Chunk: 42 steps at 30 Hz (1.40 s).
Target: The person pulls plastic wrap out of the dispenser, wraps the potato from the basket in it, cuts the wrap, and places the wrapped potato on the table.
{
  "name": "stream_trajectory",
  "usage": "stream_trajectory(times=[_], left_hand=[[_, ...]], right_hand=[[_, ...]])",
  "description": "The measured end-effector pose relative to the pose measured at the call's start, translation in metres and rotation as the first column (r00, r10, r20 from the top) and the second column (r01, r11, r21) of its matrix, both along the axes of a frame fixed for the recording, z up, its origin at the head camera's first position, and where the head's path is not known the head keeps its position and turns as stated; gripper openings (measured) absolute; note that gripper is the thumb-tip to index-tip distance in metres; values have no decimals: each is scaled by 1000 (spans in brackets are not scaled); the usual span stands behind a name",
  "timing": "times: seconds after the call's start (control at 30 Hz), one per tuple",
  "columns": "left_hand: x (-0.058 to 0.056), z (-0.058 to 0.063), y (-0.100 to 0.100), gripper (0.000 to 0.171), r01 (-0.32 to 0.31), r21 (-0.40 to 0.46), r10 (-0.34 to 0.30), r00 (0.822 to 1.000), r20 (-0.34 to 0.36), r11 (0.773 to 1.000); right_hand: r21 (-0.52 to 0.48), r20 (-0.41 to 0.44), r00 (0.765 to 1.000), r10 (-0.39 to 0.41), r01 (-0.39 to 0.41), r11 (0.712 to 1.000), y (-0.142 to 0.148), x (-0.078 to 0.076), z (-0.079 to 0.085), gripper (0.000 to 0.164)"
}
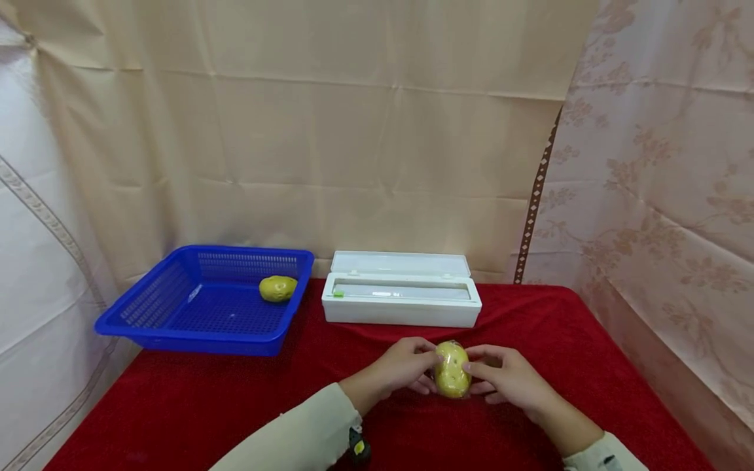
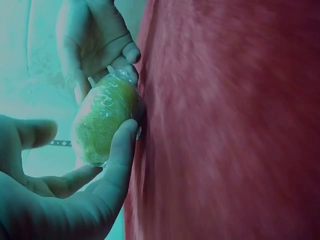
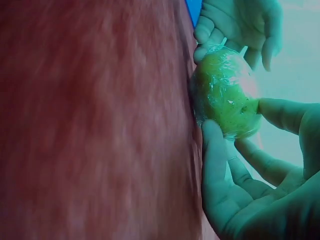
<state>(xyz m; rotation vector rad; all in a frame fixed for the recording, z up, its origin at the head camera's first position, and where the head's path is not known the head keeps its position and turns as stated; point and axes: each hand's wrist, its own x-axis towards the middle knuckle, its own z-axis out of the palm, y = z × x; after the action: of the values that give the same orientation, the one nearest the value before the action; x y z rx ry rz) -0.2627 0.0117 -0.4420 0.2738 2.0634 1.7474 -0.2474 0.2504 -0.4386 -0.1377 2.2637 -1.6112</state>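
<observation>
A yellow potato [image 1: 452,370] wrapped in shiny clear plastic film is held between both hands above the red cloth. My left hand [image 1: 406,366] grips its left side, the thumb on its near face. From the other side my right hand [image 1: 511,379] grips it with thumb and fingers. In the left wrist view the film on the potato [image 2: 107,117] looks wrinkled, and a loose bit shows near the thumb. The right wrist view shows the potato [image 3: 225,95] between the fingertips of both hands.
Behind the hands stands a white cling film box [image 1: 403,315], its lid [image 1: 400,263] raised and a roll inside. To the left, a blue plastic basket [image 1: 206,343] contains another yellow potato [image 1: 277,288]. Red cloth [image 1: 206,405] covers the table; curtains hang behind and at both sides.
</observation>
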Motion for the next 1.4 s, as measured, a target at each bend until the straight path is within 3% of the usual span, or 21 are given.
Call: stream_trajectory(times=[0.23, 0.4, 0.77, 1.03, 1.23, 1.4], left_hand=[[-7, -3, 29, 35, -19, 107, 12, 998, 63, 994], [-12, -5, 52, 33, -41, 163, 30, 997, 67, 986], [-25, -10, 94, 21, -167, 225, 157, 986, 62, 960], [-38, -7, 124, 37, -168, 258, 146, 984, 105, 951], [-50, -10, 134, 59, -163, 397, 96, 978, 183, 903], [-59, -14, 140, 61, -178, 503, 71, 972, 225, 846]], right_hand=[[-53, 48, 996, -71, 74, 996, 28, 0, -5, 61], [-63, 62, 987, -148, 152, 986, 44, -3, -3, 64], [-126, 107, 963, -248, 260, 957, 80, -28, -3, 75], [-180, 130, 960, -250, 270, 946, 104, -50, -3, 81], [-173, 120, 952, -282, 300, 938, 106, -70, -2, 78], [-182, 105, 949, -296, 311, 933, 106, -86, 0, 75]])
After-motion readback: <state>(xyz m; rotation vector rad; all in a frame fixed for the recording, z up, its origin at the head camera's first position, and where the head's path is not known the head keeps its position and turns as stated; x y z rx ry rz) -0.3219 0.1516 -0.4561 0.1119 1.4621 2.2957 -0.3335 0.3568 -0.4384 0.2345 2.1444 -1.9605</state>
